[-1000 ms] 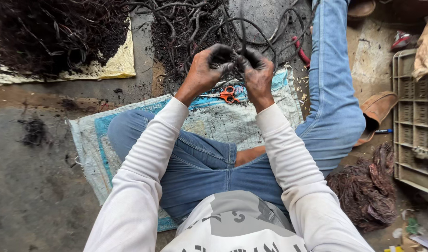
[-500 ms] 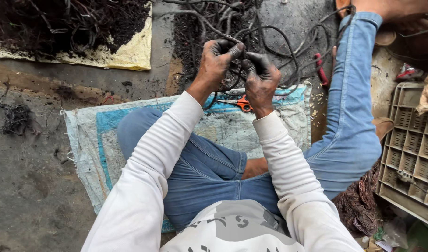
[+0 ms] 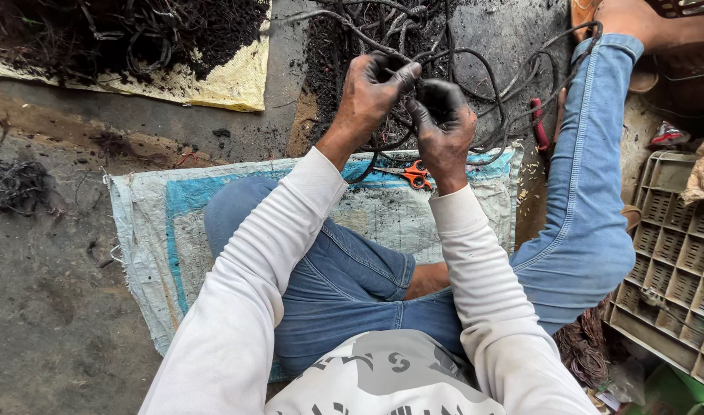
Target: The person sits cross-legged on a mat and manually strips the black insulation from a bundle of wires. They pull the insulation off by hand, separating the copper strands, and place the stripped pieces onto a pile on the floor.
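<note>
Nearest the camera, a white long-sleeved shirt with a grey print (image 3: pixel 367 376) and blue jeans (image 3: pixel 352 284) fill the 6 o'clock area; the person sits on a pale woven sack with a blue border (image 3: pixel 160 230) spread over the dirty floor (image 3: pixel 52 307). At 4 o'clock a beige slotted plastic crate (image 3: pixel 674 261) stands beside the right knee, with a bundle of reddish-brown wire (image 3: pixel 586 350) just in front of it.

Farther out, just past the middle, both soot-blackened hands are raised together. The left hand (image 3: pixel 371 92) is curled closed, fingertips pinching a black cable (image 3: pixel 482 61); the right hand (image 3: pixel 444 127) is also closed around the same cable, thumb and fingers wrapped on it — the two hands nearly touch. The cable loops away toward 1 o'clock, over the outstretched right leg.

Under the hands, orange-handled scissors (image 3: pixel 417 175) lie on the sack's far edge; a red-handled tool (image 3: pixel 538 123) lies at 2 o'clock. Beyond, at 12 o'clock, sits a tangled heap of black wires (image 3: pixel 352 38) — and at 10 o'clock another dark wire pile (image 3: pixel 121 31) rests on a yellowish sack (image 3: pixel 229 81).
</note>
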